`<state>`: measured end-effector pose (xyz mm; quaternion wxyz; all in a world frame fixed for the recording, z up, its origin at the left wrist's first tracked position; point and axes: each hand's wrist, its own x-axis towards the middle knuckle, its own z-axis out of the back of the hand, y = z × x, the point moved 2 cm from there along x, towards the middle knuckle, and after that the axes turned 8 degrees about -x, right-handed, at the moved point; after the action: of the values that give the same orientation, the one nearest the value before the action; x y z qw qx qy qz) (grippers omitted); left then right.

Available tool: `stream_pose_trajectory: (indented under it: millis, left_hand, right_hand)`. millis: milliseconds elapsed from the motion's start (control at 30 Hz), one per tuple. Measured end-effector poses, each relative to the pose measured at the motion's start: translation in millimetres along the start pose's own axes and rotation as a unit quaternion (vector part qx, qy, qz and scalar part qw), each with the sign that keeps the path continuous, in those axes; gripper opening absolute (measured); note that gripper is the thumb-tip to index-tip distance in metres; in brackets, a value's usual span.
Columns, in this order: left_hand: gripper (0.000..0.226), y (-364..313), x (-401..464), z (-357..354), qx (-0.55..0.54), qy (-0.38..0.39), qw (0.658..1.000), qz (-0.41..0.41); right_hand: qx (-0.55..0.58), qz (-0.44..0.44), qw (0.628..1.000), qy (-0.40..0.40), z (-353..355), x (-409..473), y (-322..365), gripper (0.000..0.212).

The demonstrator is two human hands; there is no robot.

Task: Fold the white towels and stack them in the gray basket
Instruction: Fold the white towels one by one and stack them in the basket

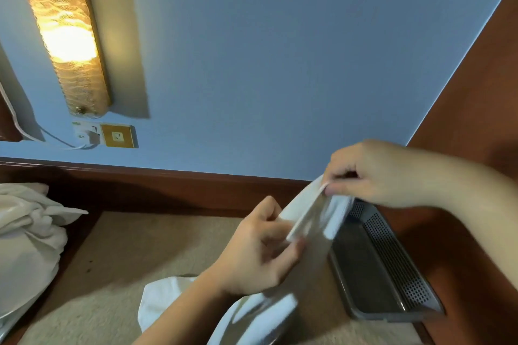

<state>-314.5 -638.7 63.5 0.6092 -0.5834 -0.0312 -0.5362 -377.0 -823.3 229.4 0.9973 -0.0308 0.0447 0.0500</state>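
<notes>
Both hands raised, left hand and right hand pinching (fingers curled).

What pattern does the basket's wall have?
The gray basket wall has a grid of small perforated holes, seen in the head view.

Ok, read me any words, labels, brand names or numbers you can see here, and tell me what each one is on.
No readable text in this view.
The white wall plug has a small green mark, too blurred to read.
The gold socket plate, towel and gray basket show no lettering.
</notes>
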Motion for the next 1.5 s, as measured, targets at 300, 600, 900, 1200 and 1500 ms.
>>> stream_pose_trajectory:
  millis: [300, 600, 900, 1200, 1500]
  left_hand:
    - [0.042, 11, 87, 23, 0.037, -0.018, 0.998, 0.042]
    - [0.027, 98, 75, 44, 0.14, 0.065, 0.974, 0.163]
    - [0.033, 141, 36, 97, 0.202, -0.017, 0.938, 0.282]
    - [0.032, 117, 49, 164, 0.321, -0.029, 0.901, 0.292]
    - [0.028, 91, 33, 143, 0.431, -0.101, 0.881, 0.164]
  right_hand:
    - [-0.083, -0.044, 0.993, -0.07, 113, 14, -40, 0.019]
    - [-0.14, -0.132, 0.968, -0.16, 140, 21, -99, 0.022]
    - [-0.14, -0.205, 0.934, -0.256, 116, 2, -158, 0.017]
    - [-0.235, -0.239, 0.94, -0.061, 0, -1, -176, 0.025]
    - [-0.193, -0.14, 0.971, -0.032, -100, 16, -170, 0.027]
